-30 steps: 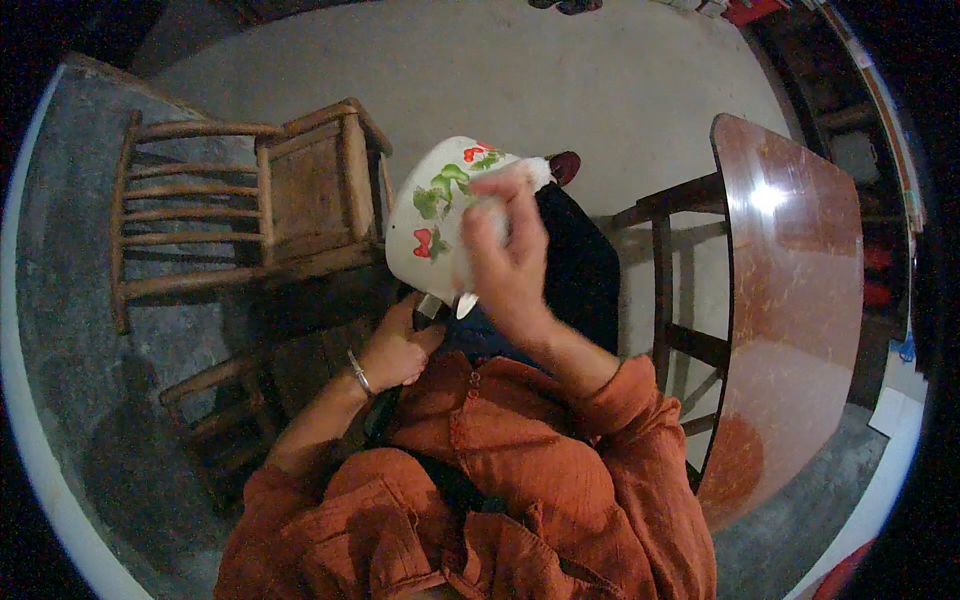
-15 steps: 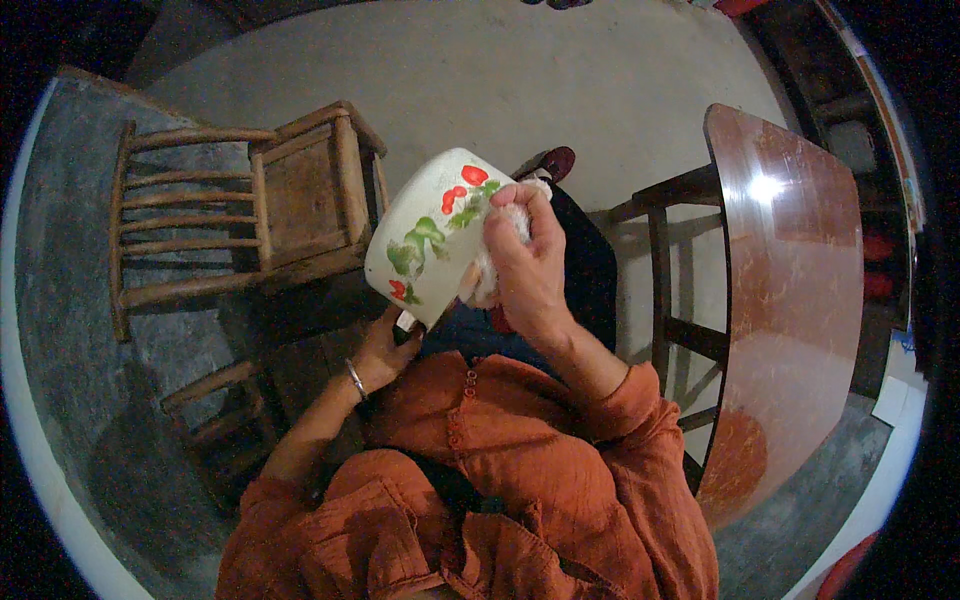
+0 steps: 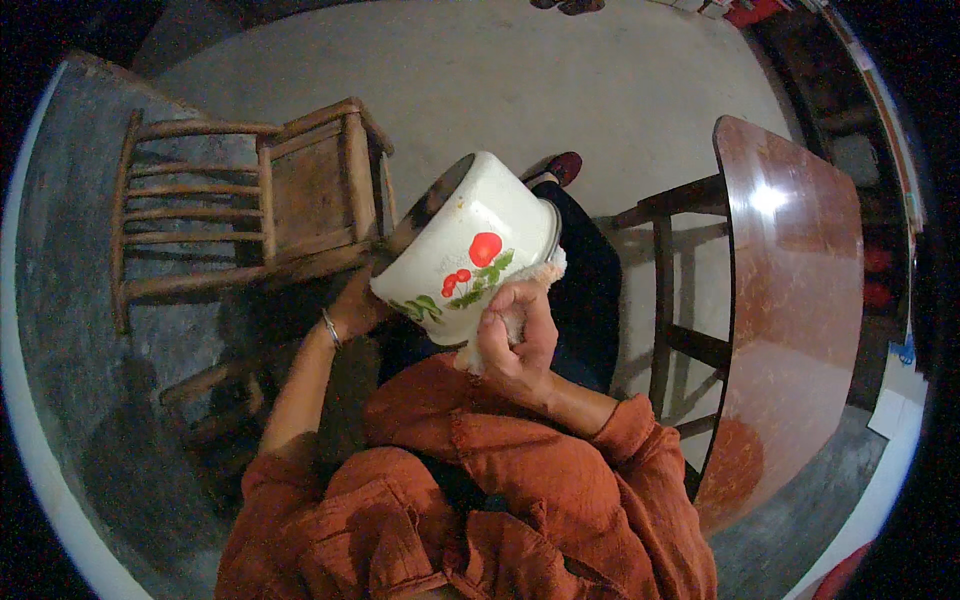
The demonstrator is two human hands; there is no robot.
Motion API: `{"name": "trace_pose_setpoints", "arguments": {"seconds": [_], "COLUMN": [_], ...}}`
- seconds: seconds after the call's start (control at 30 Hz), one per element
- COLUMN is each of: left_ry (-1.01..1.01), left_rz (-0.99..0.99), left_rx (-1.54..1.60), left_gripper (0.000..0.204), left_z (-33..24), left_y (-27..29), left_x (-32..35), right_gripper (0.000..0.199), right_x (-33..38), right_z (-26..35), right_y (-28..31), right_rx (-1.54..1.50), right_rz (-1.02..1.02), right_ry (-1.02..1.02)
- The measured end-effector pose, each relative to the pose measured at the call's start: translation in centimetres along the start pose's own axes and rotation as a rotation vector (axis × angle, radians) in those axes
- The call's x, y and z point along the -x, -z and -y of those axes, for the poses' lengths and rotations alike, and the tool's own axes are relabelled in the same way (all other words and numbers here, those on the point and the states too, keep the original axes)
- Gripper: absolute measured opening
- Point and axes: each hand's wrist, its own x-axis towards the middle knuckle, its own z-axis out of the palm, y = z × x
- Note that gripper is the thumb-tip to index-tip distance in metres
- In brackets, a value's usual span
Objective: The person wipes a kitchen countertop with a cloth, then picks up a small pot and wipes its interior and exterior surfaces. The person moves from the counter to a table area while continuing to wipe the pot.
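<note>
A white enamel pot [image 3: 450, 235] with painted red fruit and green leaves is tilted on its side above my lap. Its dark round end faces the upper left, and a metal-edged rim shows on the right. My left hand [image 3: 362, 303] supports it from the left, its fingers mostly hidden behind the pot. My right hand [image 3: 520, 335] is closed round a whitish cloth [image 3: 545, 275] and presses it to the pot's near side. One end of the cloth sticks out toward the rim, the other below my fingers.
At the left stands a wooden chair [image 3: 310, 185] with a slatted back. Below it is a low wooden piece [image 3: 215, 390] in shadow. A glossy brown table [image 3: 790, 300] on dark legs is close at my right. Shelving [image 3: 850, 150] lines the far right.
The pot has turned, bringing its dark end and other painted fruit into view. My right hand with the cloth has moved down, nearer my body; my left hand has shifted left and up.
</note>
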Motion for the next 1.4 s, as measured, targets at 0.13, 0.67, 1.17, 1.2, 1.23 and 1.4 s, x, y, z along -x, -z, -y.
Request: {"name": "trace_pose_setpoints", "arguments": {"seconds": [0.13, 0.67, 1.17, 1.2, 1.23, 1.4], "left_ry": [0.061, 0.086, -0.137, -0.211, -0.193, -0.001], "left_rz": [0.057, -0.186, -0.172, -0.189, -0.154, -0.193], "left_rx": [0.192, 0.866, 0.409, 0.307, 0.316, 0.628], "left_gripper": [0.032, 0.066, 0.06, 0.056, 0.053, 0.037], "left_z": [2.5, -8.7, -6.5, -6.4, -5.6, -6.6], "left_y": [2.7, -0.6, 3.0, 3.3, 3.4, 2.4], "left_x": [-2.3, -7.6, -8.6, -9.0, -8.9, -7.5], "right_gripper": [0.023, 0.019, 0.017, 0.019, 0.019, 0.028], "right_x": [1.2, -1.4, -6.8, -6.2, -5.6, -0.6], "right_z": [-2.2, -3.1, 1.9, 2.0, 1.3, -0.8], "right_y": [0.5, 2.2, 2.9, 2.8, 2.5, 2.4], "right_rx": [0.017, 0.257, 0.098, 0.171, 0.165, 0.419], "right_rz": [0.11, 0.221, 0.439, 0.464, 0.443, 0.471], "right_ry": [0.041, 0.3, -0.192, -0.085, 0.006, 0.221]}}
